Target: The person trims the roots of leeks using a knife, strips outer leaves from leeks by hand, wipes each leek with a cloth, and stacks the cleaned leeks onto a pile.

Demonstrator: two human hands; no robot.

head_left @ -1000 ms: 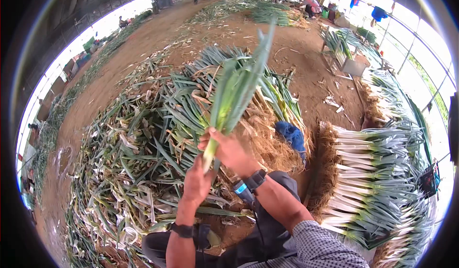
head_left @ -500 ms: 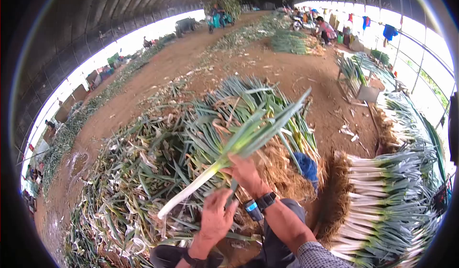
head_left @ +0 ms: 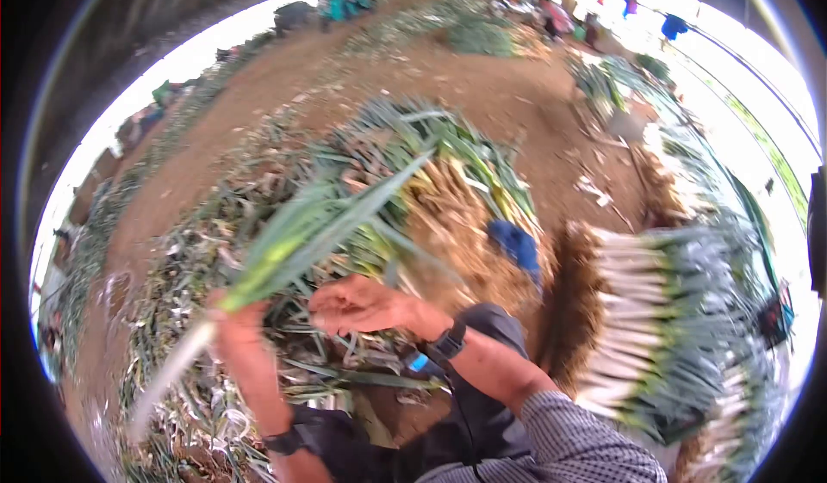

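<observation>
A leek (head_left: 289, 246), blurred by motion, slants across the left half of the head view, its white shank down-left and its green leaves up-right. My left hand (head_left: 241, 332) is closed around it where white turns green. My right hand (head_left: 360, 305) is just right of it, apart from the shank, with fingers curled in; whether anything is in them is hidden. Beneath both hands spreads a heap of stripped leaves (head_left: 189, 380). Beyond my right hand lies a pile of untrimmed leeks (head_left: 448, 199) with brown roots and a blue cloth (head_left: 514, 246) on it.
Cleaned leeks (head_left: 629, 302) lie in a row at my right, roots toward me. Behind them are more leeks (head_left: 599, 87) by a frame. A person (head_left: 554, 18) crouches far back on the right; a teal vehicle (head_left: 345, 5) is at the far left. Dirt floor (head_left: 482, 87) lies between.
The leek has moved left and down, passing from my right hand to my left. My right hand has shifted left and let go of it. The view has tilted downward.
</observation>
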